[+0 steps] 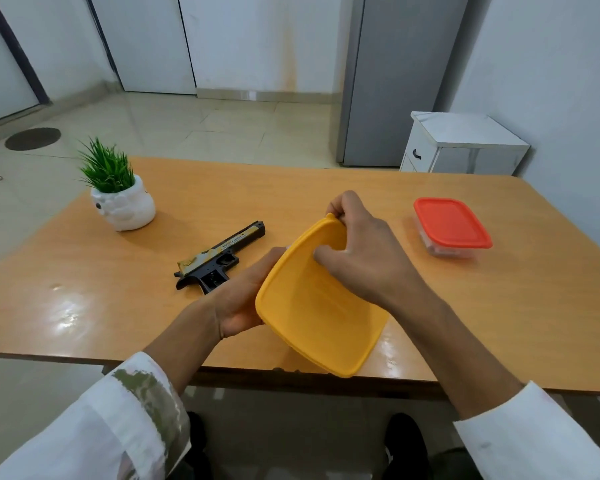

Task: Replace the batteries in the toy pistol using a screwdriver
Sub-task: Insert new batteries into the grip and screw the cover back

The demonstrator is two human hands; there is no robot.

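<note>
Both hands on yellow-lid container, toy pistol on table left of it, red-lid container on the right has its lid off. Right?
No: the head view shows the red-lidded container with its lid on. Otherwise right: left hand and right hand hold the yellow-lidded container, toy pistol on the table left of it.

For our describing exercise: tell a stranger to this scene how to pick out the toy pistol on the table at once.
Find the long wooden table. Left of its middle, between the white pot of green grass and the tilted yellow container, the toy pistol lies flat on the wood. It is the only black thing on the table, with a yellow-patterned slide.
</note>
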